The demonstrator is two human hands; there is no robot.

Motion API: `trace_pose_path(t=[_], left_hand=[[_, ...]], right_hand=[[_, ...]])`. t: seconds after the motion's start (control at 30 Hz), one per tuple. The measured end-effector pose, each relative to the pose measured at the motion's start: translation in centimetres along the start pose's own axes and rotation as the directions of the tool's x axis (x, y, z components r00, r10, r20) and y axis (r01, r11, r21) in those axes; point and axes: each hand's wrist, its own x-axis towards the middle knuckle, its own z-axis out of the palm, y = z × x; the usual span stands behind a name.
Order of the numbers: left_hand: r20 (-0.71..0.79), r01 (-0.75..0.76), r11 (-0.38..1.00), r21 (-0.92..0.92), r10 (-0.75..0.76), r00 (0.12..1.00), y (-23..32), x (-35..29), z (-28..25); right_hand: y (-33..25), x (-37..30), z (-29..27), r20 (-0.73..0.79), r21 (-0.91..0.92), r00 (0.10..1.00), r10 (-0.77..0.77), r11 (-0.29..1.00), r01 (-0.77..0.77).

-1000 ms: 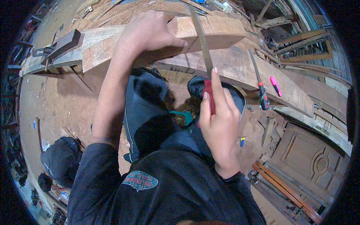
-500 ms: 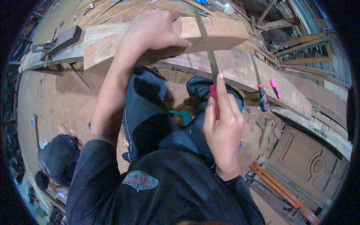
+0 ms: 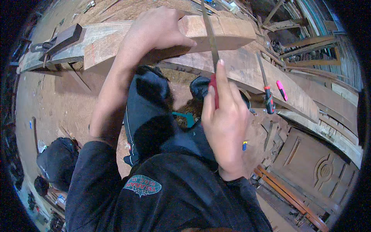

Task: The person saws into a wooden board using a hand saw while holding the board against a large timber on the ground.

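My left hand [image 3: 160, 29] is clamped over a thick wooden beam [image 3: 235, 34], thumb on the near face and fingers over the top, their tips hidden. In my right hand [image 3: 226, 116] is a handsaw [image 3: 211, 40], its red handle wrapped by the fingers and the index finger stretched along the blade. The toothed blade points away from me and crosses the beam to the right of my left hand. Under the beam lies a wide plank [image 3: 247, 69]. Right of the saw, a thin-bladed tool with a red and black handle [image 3: 269, 101] rests on the plank beside a pink marker [image 3: 282, 91].
A dark wooden hand plane [image 3: 63, 40] sits at the plank's left end. Sawdust and offcuts cover the floor. A carved wooden door [image 3: 305, 162] and orange-brown strips [image 3: 291, 197] lie at lower right. A dark-clothed person [image 3: 58, 164] is at lower left.
My right hand has pushed the saw away from me and slightly left, so more of the blade is past the beam. The left hand stays on the beam.
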Motion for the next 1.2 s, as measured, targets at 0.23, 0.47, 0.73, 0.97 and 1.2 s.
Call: trace_pose_path(t=[0.23,0.47,0.73,0.97,1.2], left_hand=[[0.03,0.006,1.0,0.027,-0.007,1.0,-0.6,0.2,0.3],[-0.003,-0.029,1.0,-0.009,0.029,1.0,-0.6,-0.1,0.0],[0.035,0.006,0.999,0.053,-0.008,0.999,-0.3,-0.2,-0.1],[-0.021,-0.01,1.0,0.028,0.01,1.0,-0.6,-0.2,0.3],[-0.081,-0.037,0.999,0.015,0.039,0.996,-0.7,-0.1,0.9]], right_hand=[[0.5,-1.9,-1.3,0.056,-0.017,0.998,0.021,1.0,-0.02],[-0.4,0.6,-0.3,0.037,-0.053,0.999,0.003,0.999,-0.001],[0.2,-1.0,-0.5,0.025,0.007,1.0,-0.005,1.0,0.005],[0.7,-1.5,-0.8,0.029,0.079,1.0,-0.006,0.997,0.003],[-0.1,0.9,0.1,0.028,-0.033,1.0,-0.003,0.999,0.004]])
